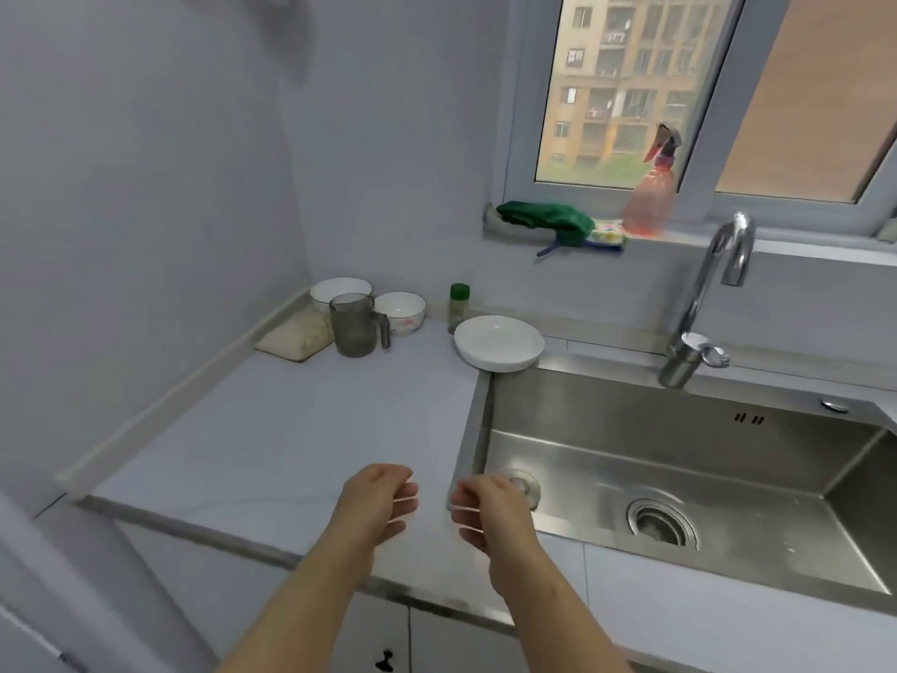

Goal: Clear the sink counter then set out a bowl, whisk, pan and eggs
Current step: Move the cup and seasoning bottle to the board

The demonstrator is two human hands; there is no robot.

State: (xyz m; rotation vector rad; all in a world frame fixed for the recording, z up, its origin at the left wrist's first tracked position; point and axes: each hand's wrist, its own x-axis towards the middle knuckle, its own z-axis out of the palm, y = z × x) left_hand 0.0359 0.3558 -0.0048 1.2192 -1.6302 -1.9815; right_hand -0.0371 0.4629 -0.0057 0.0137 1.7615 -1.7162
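Note:
My left hand and my right hand hover side by side over the front of the counter, fingers loosely curled, holding nothing. At the back of the counter stand two white bowls, a grey measuring jug, a bag of rice, a green-capped spice jar and a white shallow dish by the sink's corner. No whisk, pan or eggs are in view.
A steel sink with a drain fills the right side, with a tall faucet behind it. On the windowsill lie a green cloth, a sponge and a pink spray bottle. Walls close the left and back.

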